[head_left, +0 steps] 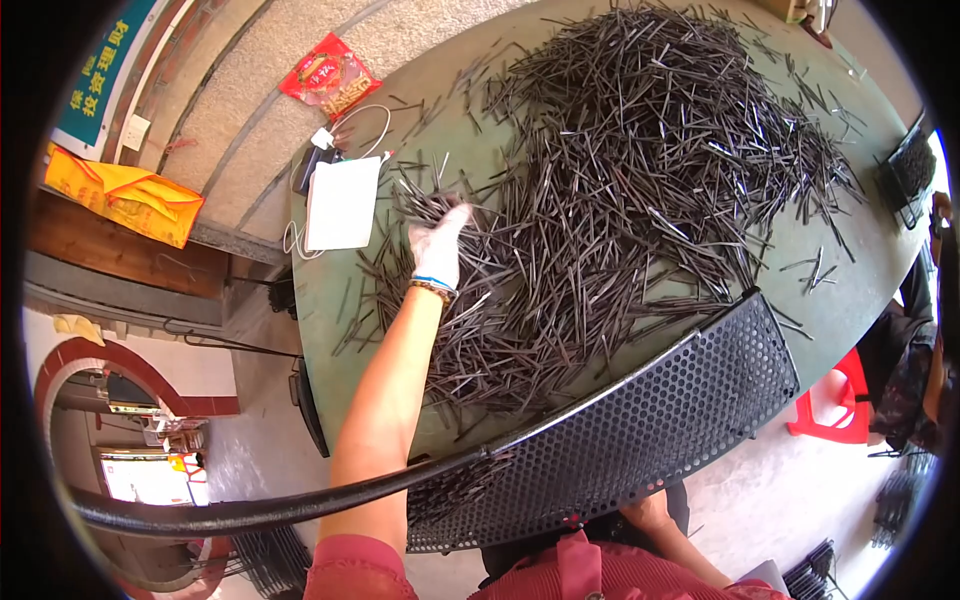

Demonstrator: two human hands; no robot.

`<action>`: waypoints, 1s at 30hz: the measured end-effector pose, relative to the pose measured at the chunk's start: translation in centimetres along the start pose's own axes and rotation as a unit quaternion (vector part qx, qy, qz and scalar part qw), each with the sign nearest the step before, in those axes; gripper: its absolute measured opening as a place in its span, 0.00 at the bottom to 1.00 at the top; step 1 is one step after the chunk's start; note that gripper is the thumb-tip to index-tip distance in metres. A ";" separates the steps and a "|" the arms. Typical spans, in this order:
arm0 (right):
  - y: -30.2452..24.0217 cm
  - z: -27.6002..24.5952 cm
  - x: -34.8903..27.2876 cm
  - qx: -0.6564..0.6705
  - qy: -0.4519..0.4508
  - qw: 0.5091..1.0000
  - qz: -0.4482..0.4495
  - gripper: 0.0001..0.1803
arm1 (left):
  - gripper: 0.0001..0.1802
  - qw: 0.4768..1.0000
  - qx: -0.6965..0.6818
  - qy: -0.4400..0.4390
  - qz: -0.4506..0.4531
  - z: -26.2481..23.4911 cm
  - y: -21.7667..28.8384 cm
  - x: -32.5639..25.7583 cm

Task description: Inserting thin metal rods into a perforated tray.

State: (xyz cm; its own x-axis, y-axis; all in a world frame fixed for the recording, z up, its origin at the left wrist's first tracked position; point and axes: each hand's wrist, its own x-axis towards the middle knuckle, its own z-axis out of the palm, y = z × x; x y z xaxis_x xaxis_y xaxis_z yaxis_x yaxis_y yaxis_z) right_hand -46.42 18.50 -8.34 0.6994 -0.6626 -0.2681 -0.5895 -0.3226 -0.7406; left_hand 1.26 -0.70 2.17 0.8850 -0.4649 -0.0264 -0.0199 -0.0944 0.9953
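The left hand (437, 243), covered by a pale glove and banded at the wrist by a blue strap and a beaded bracelet, reaches forward over the round green desk (870, 290) and rests on the near-left edge of a large heap of thin dark metal rods (640, 170). Its fingers are spread fairly wide and pressed flat onto the rods; whether any rod is gripped beneath the palm cannot be told. The heap covers most of the desk top, densest at the centre and far side, with stray rods scattered toward the rim. A black perforated metal tray (640, 430) with a curved rim lies tilted across the near edge of the desk, and a few rods lie inside its left end. The right hand (645, 512) is below this tray, mostly hidden behind it (only the wrist and part of the back show), so its state cannot be determined. On the left part of the desk, just beside the heap, lies a white rectangular flat device (342, 203) with a white cable (370, 125) and a dark phone (312, 168) near it. A red snack packet (328, 76) lies on the grey steps beyond the desk. A red plastic stool (838, 400) stands on the floor at the right.
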 end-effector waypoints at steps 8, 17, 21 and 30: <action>0.8 1.0 0.0 -0.074 0.010 0.997 -0.029 0.28 | 0.14 0.994 -0.011 -0.108 0.024 1.3 -0.1 -2.3; 1.1 0.5 -0.1 -0.053 0.039 0.998 -0.023 0.25 | 0.16 0.972 -0.116 -0.168 -0.119 0.1 6.2 -0.5; 0.4 0.5 0.3 -0.069 0.052 0.994 -0.059 0.24 | 0.14 0.960 -0.119 -0.193 -0.166 -1.8 4.8 0.4; 0.6 0.3 -0.7 -0.029 0.052 0.998 0.002 0.24 | 0.17 0.988 -0.071 -0.032 0.136 0.3 4.0 0.2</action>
State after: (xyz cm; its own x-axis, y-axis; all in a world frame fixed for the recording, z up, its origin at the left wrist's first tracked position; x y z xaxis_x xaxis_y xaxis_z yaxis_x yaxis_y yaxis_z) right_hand -47.10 18.96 -8.80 0.6533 -0.7294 -0.2031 -0.6168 -0.3571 -0.7014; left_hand 1.28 -1.41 6.08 0.8249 -0.5110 0.2416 -0.1822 0.1642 0.9695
